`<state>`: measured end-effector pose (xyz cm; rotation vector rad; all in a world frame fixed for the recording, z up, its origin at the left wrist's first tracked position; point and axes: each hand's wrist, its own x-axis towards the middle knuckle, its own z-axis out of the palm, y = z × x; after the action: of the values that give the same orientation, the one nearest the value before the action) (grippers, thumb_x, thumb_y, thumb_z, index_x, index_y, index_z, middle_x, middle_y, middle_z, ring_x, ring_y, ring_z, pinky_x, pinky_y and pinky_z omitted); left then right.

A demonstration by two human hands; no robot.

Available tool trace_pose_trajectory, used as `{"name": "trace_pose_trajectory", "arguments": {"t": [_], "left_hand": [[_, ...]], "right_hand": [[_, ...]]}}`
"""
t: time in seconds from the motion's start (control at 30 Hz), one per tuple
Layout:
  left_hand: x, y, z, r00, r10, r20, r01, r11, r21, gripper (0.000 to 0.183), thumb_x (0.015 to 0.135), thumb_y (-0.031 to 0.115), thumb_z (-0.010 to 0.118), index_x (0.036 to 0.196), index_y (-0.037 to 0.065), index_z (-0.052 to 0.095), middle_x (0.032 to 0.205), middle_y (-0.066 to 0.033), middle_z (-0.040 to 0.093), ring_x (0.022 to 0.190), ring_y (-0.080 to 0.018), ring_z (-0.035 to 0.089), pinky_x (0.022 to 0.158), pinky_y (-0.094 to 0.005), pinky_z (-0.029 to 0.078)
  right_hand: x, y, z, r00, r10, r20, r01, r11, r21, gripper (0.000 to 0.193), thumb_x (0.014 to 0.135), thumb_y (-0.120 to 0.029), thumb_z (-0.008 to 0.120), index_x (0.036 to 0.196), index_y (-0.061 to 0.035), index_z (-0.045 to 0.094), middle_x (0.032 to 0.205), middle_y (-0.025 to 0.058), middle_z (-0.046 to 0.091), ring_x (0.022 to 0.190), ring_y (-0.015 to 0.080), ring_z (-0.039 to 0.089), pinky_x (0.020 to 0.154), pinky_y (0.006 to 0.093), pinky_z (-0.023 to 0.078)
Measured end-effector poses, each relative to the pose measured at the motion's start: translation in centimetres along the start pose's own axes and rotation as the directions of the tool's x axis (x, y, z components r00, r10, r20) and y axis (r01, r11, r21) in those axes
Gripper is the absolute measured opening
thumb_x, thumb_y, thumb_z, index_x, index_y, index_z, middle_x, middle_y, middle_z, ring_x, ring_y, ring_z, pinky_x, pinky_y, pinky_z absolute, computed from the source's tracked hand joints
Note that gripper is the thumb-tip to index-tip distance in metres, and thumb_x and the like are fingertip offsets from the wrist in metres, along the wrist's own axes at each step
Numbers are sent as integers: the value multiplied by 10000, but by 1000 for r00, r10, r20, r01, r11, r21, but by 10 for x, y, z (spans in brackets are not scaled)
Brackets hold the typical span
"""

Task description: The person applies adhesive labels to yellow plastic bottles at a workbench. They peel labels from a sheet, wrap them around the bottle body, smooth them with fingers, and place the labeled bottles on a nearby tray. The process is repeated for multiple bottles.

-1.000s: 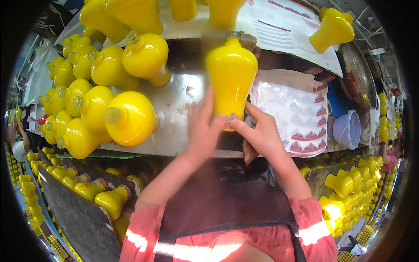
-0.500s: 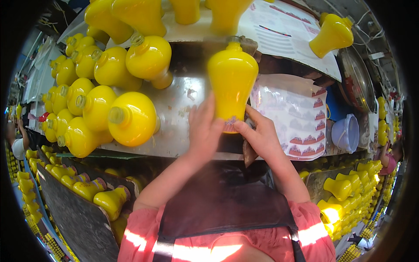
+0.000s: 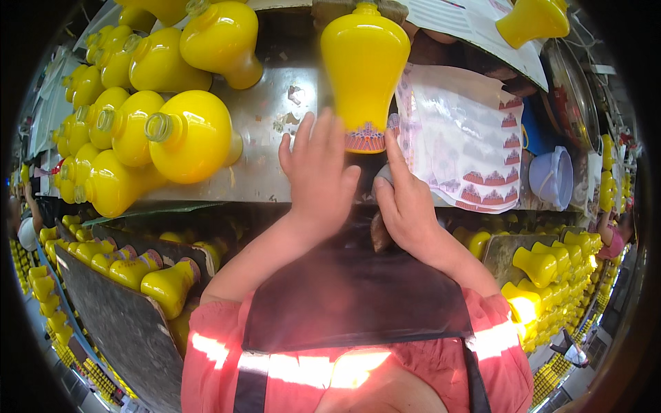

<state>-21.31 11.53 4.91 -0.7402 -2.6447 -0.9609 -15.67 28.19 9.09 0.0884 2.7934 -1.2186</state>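
A glossy yellow vase [image 3: 365, 65] lies on its side in front of me, its neck pointing away. Around its foot runs a patterned decal band [image 3: 365, 138] in red, blue and purple. My left hand [image 3: 320, 168], slightly blurred, is open beside the foot, fingers stretched and apart. My right hand [image 3: 406, 199] is at the foot's right side, index finger stretched along it, the other fingers curled. A grey piece shows at its thumb, and a brown end [image 3: 379, 233] sticks out below the palm. They look like one small hand tool, mostly hidden.
Several yellow vases [image 3: 193, 136] lie grouped on the left of the metal table [image 3: 265, 124]. Printed decal sheets [image 3: 461, 138] lie on the right, beside a pale purple bucket [image 3: 551, 179]. Boards [image 3: 113, 303] with more vases flank me below the table edge.
My left hand has come off the vase and spread its fingers. My right hand has shifted down from its grip on the foot. The whole scene has moved up in view.
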Motion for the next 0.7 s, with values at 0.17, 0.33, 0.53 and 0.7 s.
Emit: {"name": "trace_pose_trajectory", "arguments": {"t": [0.17,0.33,0.53,0.7], "left_hand": [[-5,-1,9,1000,23,-22,-23,1000,-15,656,1001,255,534,1550,-61,361,1598,-236,397,1502,-424,307,1215,-554,108],[-5,-3,12,997,31,-69,-33,999,-25,684,963,263,576,1541,-42,374,1575,-221,422,1488,-413,323,1209,-567,115],[8,-1,9,990,-52,-134,28,984,-178,709,984,355,538,1542,-39,351,1526,-218,461,1453,-406,370,1202,-583,122],[31,2,11,993,-102,-53,92,982,-163,723,1045,419,472,1565,-57,316,1507,-230,478,1428,-380,409,1192,-564,154]], "right_hand": [[4,-1,3,998,42,36,-45,996,71,790,931,-88,525,1602,36,127,854,348,654,765,538,634,700,591,499],[4,5,4,999,28,33,-33,988,148,778,926,-91,523,1597,39,151,855,353,648,778,547,629,714,598,492],[10,-4,4,997,-9,-83,14,999,53,756,942,-104,538,1597,54,198,831,277,644,751,446,642,720,489,519],[20,-20,4,986,168,7,-165,974,-156,783,943,-151,530,1586,91,154,818,312,664,715,493,651,682,540,520]]}}
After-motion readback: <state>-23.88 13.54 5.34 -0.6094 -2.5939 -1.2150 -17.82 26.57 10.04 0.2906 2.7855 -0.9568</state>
